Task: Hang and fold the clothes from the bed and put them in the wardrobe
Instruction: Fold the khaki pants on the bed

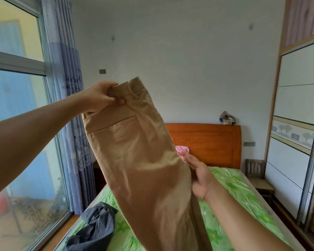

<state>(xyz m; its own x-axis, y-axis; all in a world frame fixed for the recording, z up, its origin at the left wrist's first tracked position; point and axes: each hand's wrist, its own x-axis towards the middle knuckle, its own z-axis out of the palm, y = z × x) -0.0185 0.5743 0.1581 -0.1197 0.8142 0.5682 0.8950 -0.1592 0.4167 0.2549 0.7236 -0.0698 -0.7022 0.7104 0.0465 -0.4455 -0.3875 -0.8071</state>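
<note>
The left grip (100, 96) clenches the waistband of the trousers (143, 160), held up above the bed (243, 187). The right grip (201, 178) is released, with straight fingers at their edge. Straightening for a fold seems in hand. The next move likely calls for matching the legs before the wardrobe (294, 105).

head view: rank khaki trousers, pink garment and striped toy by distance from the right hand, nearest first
1. khaki trousers: touching the right hand, on its left.
2. pink garment: on the bed, in front of the headboard.
3. striped toy: atop the headboard, farther back.
</note>
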